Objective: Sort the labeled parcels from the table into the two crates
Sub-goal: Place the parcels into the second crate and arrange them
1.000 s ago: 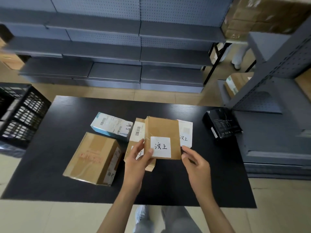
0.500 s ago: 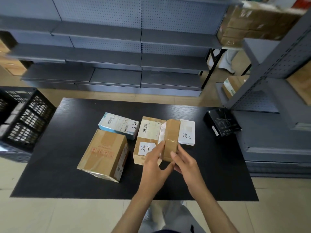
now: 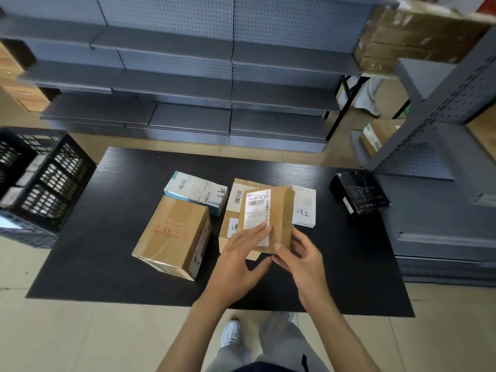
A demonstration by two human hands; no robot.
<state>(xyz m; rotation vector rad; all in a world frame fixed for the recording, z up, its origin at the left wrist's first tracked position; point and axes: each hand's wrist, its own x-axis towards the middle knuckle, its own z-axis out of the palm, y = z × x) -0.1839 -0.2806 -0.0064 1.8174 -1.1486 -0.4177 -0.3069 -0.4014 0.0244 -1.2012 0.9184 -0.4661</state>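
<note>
Small brown cardboard parcel point(image 3: 279, 216) now turned over from a second ago: handwritten white tag (read earlier as 汶上) no longer facing up; printed white shipping label point(image 3: 257, 213) with barcode facing the camera instead. Half a second ago, seen edge-on mid-turn. Judged meaning for the task: destination already read, rotation likely a check of the printed label or a regrip before transfer to a crate; sorting of this parcel not yet done.

Parcel position: held clear above the black table point(image 3: 107, 237), over the flat brown parcel point(image 3: 233, 210) and just beside the white flat parcel tagged 汶上 point(image 3: 304, 208).

Left hand point(image 3: 236, 261): fingers straight and laid together flat on the label face, thumb out of sight under the parcel. Right hand point(image 3: 303, 261): fingers curled round the parcel's lower right edge, thumb on the front near the bottom corner.

Parcel appearance: rectangular, thin, plain kraft board sealed with brown tape; label covering the left half of the visible face, slightly wrinkled.

Remaining on the table: large brown taped carton with red print point(image 3: 174, 234), pale blue-and-white box with a handwritten tag point(image 3: 197, 191), black box point(image 3: 359, 193) at the right edge (no tag visible). Black lattice plastic crate point(image 3: 51, 178) left of the table, with items inside; second crate not in view.
</note>
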